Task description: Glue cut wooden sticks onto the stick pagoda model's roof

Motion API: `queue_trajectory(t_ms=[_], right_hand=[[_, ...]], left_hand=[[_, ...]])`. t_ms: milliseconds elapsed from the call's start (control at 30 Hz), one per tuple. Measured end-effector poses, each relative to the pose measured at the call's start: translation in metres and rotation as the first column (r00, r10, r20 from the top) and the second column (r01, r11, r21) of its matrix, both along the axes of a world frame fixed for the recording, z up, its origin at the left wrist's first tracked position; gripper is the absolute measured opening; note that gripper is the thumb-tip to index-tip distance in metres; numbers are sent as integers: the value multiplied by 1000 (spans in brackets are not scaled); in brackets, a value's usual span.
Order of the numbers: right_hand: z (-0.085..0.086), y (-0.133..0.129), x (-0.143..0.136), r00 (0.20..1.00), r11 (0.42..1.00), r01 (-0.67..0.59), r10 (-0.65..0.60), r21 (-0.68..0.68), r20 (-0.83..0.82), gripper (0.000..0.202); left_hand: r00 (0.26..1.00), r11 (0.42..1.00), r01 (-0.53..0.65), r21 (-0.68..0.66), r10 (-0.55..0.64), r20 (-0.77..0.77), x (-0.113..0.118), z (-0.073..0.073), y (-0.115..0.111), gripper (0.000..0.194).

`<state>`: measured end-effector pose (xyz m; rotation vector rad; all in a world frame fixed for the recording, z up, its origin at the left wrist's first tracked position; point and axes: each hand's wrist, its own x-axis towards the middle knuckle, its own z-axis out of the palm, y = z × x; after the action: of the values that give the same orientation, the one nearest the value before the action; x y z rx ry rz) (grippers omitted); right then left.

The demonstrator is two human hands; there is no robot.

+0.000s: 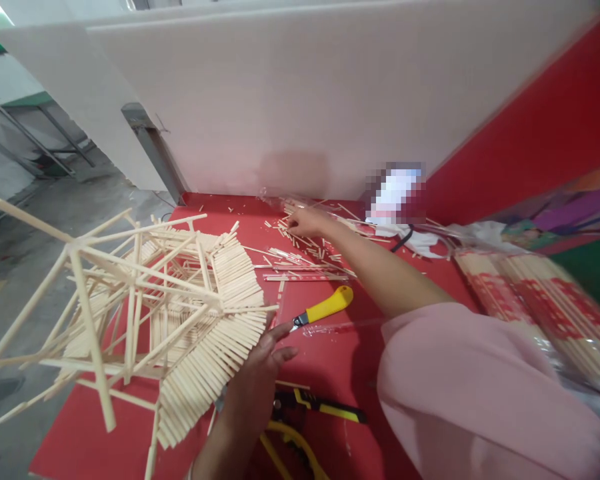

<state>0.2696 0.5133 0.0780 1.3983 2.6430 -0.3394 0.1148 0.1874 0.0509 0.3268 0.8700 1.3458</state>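
A model built of pale wooden sticks [240, 333], with a bare frame of sticks jutting out at the left, stands on the left of the red table. By its near right edge is my left hand [255, 373], fingers stretched and apart; whether it touches the model I cannot tell. Just past its fingertips lies a yellow utility knife [330, 305]. My right hand [306, 223] reaches to the far side, its fingers pinched together over a pile of short cut sticks [315, 251]. Anything between those fingers is too small to make out.
Yellow-and-black handled tools [330, 407] lie near the front. Bagged bundles of sticks [545, 300] are at the right. A phone with a blurred screen [395, 193] leans against the white panel [305, 93] behind the red table [220, 212].
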Motion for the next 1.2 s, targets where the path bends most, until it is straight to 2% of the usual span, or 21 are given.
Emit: queue_trajectory(t_ms=[100,267,533,700,833,1133,1200], right_hand=[[4,-5,3,999,998,14,-12,-67,35,15],[11,-8,16,1000,996,23,-23,-83,-4,18],[9,-13,57,998,978,48,-54,-204,-27,17],[13,-28,94,991,982,128,-130,-136,-10,28],[12,-40,113,984,982,180,-180,-64,2,38],[2,-45,116,980,981,193,-193,14,44,24],[0,-44,113,983,983,183,-184,28,25,26]], left_hand=[[1000,1000,-13,2,13,0,1,4,0,49],[1000,1000,-1,12,1,4,-1,8,2,47],[992,998,66,-4,-65,106,1,17,4,48],[990,996,60,-62,-52,129,7,29,4,49],[989,995,72,-67,-62,134,9,33,4,49],[988,994,104,-40,-99,118,7,30,6,44],[988,993,109,-42,-103,118,7,28,6,45]])
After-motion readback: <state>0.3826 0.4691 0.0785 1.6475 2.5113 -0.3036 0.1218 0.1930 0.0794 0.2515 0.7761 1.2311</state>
